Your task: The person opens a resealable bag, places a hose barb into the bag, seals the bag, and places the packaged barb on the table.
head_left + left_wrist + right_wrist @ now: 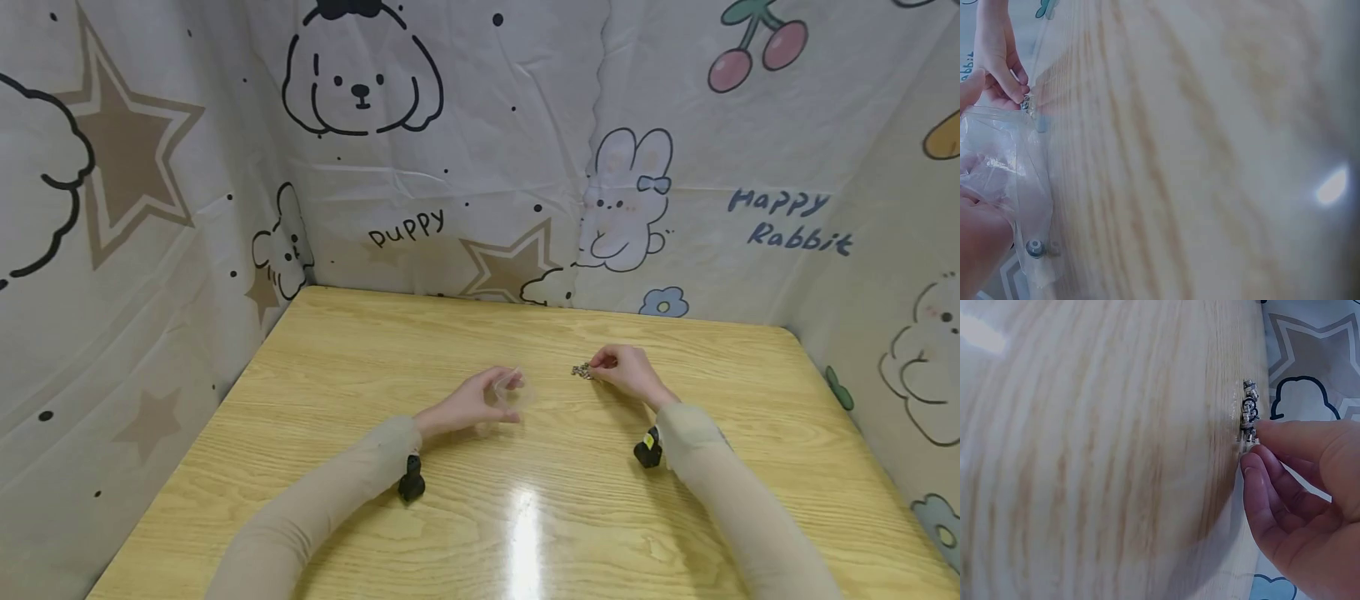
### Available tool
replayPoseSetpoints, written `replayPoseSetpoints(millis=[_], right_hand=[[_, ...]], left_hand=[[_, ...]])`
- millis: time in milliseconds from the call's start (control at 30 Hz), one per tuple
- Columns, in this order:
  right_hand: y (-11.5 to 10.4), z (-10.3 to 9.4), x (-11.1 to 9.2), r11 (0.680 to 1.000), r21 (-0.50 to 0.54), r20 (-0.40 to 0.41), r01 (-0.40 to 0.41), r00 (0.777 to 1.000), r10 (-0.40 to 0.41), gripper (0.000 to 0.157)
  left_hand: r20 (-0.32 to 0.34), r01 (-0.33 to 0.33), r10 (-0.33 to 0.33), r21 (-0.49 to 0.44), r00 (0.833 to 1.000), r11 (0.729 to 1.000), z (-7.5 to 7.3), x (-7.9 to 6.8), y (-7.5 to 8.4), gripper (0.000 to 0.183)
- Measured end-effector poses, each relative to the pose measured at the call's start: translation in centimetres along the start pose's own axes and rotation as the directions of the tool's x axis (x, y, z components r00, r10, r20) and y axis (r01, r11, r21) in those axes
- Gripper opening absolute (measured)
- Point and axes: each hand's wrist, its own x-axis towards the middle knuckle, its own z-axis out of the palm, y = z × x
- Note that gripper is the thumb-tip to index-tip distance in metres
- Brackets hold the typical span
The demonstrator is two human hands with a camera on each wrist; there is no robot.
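My left hand [471,403] holds a clear plastic bag [1029,181], thumb and fingers curved wide apart around it. Low in the bag sits one small round metal piece [1035,249]. To the right, a little heap of small silvery metal parts [581,371] lies on the table; dark rings show among them [1249,409]. My right hand [626,372] reaches down at the heap's right side. Its thumb [1291,439] and fingertips pinch close together at the near end of the heap, around a small metal part mostly hidden by them.
The wooden table [360,342] reaches back to a hanging printed cloth [487,167], which also runs along both sides. A black wrist camera [411,479] sits below the left cuff, another wrist camera [648,448] beside the right cuff. Light glares on the table's front middle.
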Motion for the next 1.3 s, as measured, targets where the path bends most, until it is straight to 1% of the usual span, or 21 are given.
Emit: replayPoseSetpoints(millis=[267,467,767,1000,1100,1300], right_hand=[[0.27,0.07,0.23,1.000,-0.010,0.011,0.006,1.000,-0.006,0.008],[0.10,-0.05,0.26,0.999,-0.031,0.034,0.018,0.999,-0.017,0.010],[-0.56,-0.34,-0.14,0.998,-0.033,0.087,-0.044,0.995,0.047,0.015],[-0.36,-0.23,-0.06,1.000,-0.006,0.091,-0.020,0.996,0.021,0.011],[-0.33,-0.24,-0.04,1.000,-0.002,0.094,-0.023,0.995,0.023,0.009],[-0.38,-0.54,-0.33,0.998,-0.043,0.091,-0.038,0.995,0.042,0.011]], left_hand=[[-0.006,-0.007,0.008,0.022,1.000,1.000,-0.04,-0.14,-0.06,0.067],[-0.007,-0.008,0.008,0.016,1.000,1.000,-0.02,-0.21,0.03,0.066],[0.001,-0.010,0.010,0.006,1.000,1.000,-0.06,-0.14,-0.14,0.067],[0.000,-0.018,0.018,0.013,1.000,1.000,-0.06,-0.10,-0.26,0.066],[-0.005,-0.016,0.016,0.019,1.000,1.000,-0.06,-0.09,-0.23,0.066],[-0.003,-0.015,0.015,0.012,1.000,1.000,-0.06,-0.21,0.11,0.065]])
